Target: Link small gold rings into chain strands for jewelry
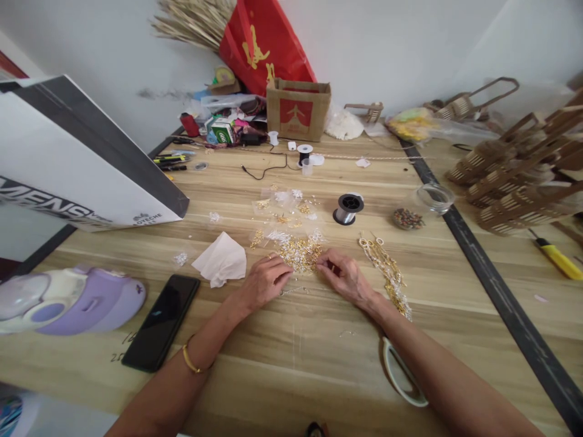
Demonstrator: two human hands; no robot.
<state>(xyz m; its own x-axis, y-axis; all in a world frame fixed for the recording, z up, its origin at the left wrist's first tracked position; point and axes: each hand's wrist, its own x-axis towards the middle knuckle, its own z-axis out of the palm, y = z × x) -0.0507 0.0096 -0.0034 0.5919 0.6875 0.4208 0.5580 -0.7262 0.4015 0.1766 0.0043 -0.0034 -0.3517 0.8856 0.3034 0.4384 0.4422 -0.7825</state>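
Note:
A loose pile of gold and silver beads lies on the wooden table between my hands. My left hand rests at the pile's left edge, thumb and fingers drawn together. Whatever is in that pinch is too small to name. On the opposite side, my right hand has its fingers curled and fingertips together against the beads; I cannot make out what they hold. A short silver chain lies just below the pile, near my left fingertips. Right of my right hand are gold and silver chains in a bundle.
A wire spool and a bowl of dark beads stand behind my right hand. To the left lie a white tissue, a black phone and a purple-and-white device. A white handle shows beside my right forearm.

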